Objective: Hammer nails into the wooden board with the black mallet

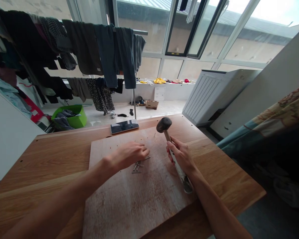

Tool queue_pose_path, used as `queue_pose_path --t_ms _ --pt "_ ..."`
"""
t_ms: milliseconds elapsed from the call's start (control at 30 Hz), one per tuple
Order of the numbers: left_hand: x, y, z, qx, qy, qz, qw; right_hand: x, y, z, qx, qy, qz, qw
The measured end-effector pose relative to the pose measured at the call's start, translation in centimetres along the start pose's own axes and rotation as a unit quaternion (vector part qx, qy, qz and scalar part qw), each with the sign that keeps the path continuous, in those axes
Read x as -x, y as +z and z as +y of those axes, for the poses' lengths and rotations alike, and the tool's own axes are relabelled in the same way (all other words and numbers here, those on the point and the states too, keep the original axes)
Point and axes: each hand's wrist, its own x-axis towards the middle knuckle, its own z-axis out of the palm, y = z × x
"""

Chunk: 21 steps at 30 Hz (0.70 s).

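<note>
My right hand (180, 154) is wrapped round the pale, worn handle of a mallet (163, 124), its dark head raised at the far end above a wooden board (129, 205). My left hand (133, 154) is closed low over the board, fingers curled down. What its fingers hold, if anything, is hidden. Just below them lies a small loose pile of nails (137, 167), with one nail (147, 158) right by the fingertips. A thin nail (154, 135) stands upright in the board left of the mallet head. Several small dark holes dot the board's far left part.
The board rests on a wooden table (52, 159). A phone (124, 126) lies at the board's far edge. Beyond the table are a green basket (79, 117) with clothes, a rack of hanging laundry (107, 53) and a white washing machine (209, 93). A curtain (271, 122) hangs at the right.
</note>
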Motion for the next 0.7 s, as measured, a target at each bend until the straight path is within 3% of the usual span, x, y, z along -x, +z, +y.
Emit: queue_pose_path --t_ms 100,167,300,400,467,533,600,700 --pt "0.1 0.5 0.8 -0.079 0.068 -0.045 0.993 0.0 0.1 -0.1 -0.002 0.001 -0.005 1.0" --pt "0.1 0.6 0.7 -0.093 0.078 -0.035 0.992 0.1 0.2 -0.1 0.001 0.006 -0.006 1.0" --pt "-0.1 0.5 -0.1 -0.062 0.075 0.01 0.995 0.1 0.3 -0.2 0.004 0.019 -0.001 1.0" --pt "-1.2 1.1 -0.8 0.034 0.02 0.1 0.994 0.1 0.3 -0.1 -0.001 0.015 -0.001 1.0" --pt "-2.7 2.2 -1.4 0.163 -0.061 0.192 0.966 0.1 0.4 0.0 -0.003 0.01 -0.003 1.0" --pt "-4.3 3.5 -2.1 0.29 -0.152 0.258 0.909 0.1 0.4 0.1 0.0 0.008 -0.004 1.0" --pt "-5.5 4.9 -2.7 0.364 -0.224 0.281 0.859 0.1 0.5 0.1 0.005 0.009 -0.005 1.0" --pt "-6.4 6.2 -3.1 0.399 -0.264 0.287 0.83 0.2 0.5 0.2 0.014 0.009 -0.006 1.0"
